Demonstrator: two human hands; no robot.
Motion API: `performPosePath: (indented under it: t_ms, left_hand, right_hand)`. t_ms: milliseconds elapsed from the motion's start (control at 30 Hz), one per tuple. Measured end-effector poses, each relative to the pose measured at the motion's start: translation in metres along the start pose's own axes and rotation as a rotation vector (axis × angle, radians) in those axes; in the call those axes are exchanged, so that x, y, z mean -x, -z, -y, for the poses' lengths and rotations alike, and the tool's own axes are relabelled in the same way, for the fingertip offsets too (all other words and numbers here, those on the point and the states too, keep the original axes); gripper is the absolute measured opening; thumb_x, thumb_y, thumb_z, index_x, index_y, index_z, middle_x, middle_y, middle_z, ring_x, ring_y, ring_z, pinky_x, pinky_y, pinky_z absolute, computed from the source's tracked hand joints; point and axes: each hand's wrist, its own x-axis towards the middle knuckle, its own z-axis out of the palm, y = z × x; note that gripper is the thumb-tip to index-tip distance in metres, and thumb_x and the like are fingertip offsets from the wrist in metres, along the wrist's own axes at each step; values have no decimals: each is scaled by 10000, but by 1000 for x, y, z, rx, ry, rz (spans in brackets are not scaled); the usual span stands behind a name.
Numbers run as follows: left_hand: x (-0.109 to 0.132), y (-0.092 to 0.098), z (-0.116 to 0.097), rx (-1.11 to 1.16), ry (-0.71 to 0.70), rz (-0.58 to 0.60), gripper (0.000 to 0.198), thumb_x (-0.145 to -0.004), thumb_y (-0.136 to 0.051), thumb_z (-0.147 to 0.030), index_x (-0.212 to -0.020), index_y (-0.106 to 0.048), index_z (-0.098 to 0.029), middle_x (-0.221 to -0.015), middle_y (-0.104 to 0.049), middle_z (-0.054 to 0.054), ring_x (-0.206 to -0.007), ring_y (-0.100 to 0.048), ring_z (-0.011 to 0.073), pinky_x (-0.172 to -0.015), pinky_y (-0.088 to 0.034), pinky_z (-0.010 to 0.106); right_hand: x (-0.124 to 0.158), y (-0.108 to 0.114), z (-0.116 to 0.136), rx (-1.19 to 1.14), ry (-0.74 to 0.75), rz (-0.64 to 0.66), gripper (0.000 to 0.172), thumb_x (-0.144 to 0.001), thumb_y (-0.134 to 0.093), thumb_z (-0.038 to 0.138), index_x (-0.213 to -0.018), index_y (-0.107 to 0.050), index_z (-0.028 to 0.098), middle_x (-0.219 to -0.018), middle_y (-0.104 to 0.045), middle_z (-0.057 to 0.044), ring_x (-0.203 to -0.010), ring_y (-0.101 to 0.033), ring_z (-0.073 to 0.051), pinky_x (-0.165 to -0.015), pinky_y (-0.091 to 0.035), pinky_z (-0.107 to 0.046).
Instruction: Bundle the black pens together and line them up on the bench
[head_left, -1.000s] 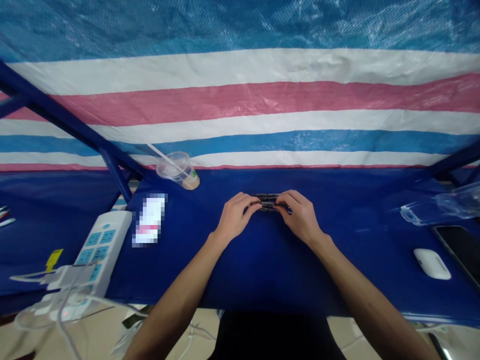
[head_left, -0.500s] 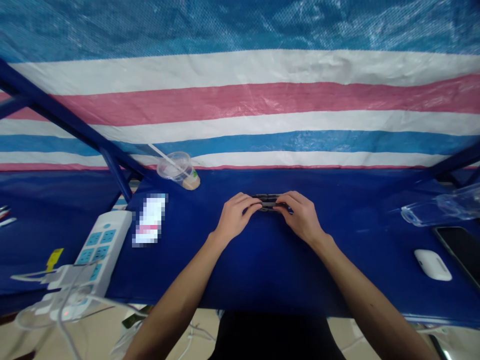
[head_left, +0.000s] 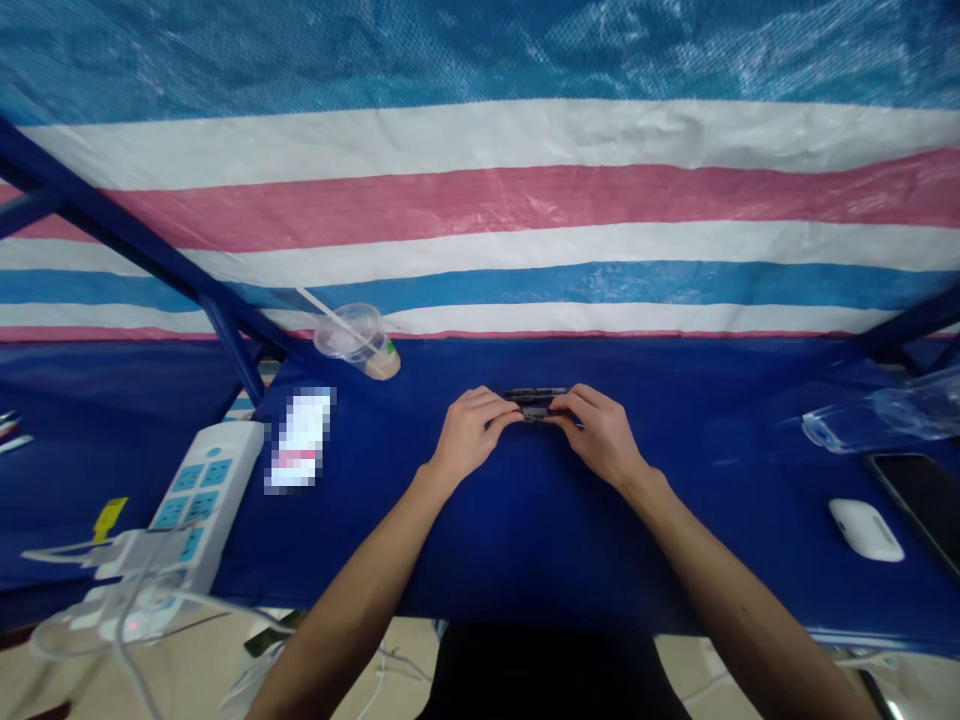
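Note:
Both of my hands meet at the middle of the blue table (head_left: 525, 520) over a small flat black part (head_left: 534, 402) with a grey centre. My left hand (head_left: 470, 435) pinches its left end with curled fingers. My right hand (head_left: 600, 433) pinches its right end the same way. Most of the part is hidden by my fingertips, so I cannot make out what it is.
A clear plastic cup (head_left: 358, 340) with a straw lies tipped at the back left. A white power strip (head_left: 196, 500) with cables and a blurred white card (head_left: 298, 440) sit at left. A white earbud case (head_left: 864, 528), a dark phone (head_left: 919, 500) and clear plastic packaging (head_left: 877, 418) are at right.
My fingers have shifted slightly on the black part, which now shows a little less between the hands. Arms and the other objects stay where they were.

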Motion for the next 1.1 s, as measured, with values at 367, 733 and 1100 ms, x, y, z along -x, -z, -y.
performPosePath:
  t_ms: [367,733,1100]
  left_hand:
    - [-1,3,-3,-30,2,-108,195,-983,-666,-359,-896,-769,-218,-863,-781,22,-771,-684,171,-736,-490,345]
    - [-3,4,-7,88,146,-180,168,-993,-649,-325,-933,-757,-211,-884,-758,36,-829,-686,180,-776,-551,338]
    - [-3,4,-2,99,128,-148,150,-987,-657,-313,-932,-752,-210,-918,-754,44,-872,-680,181,-810,-555,348]
  right_hand:
    - [-2,8,-1,-67,-131,-8,299,-941,-685,519,-981,-752,231,-848,-737,-65,-732,-648,-215,-735,-502,-357]
    - [-16,26,6,-1328,-712,139,604,-1001,-393,685,-1037,-760,207,-732,-652,-56,-587,-520,-161,-562,-388,-311]
    - [-12,17,-3,-1406,-682,87,520,-957,-519,720,-937,-684,226,-627,-539,4,-532,-443,-133,-535,-363,-284]
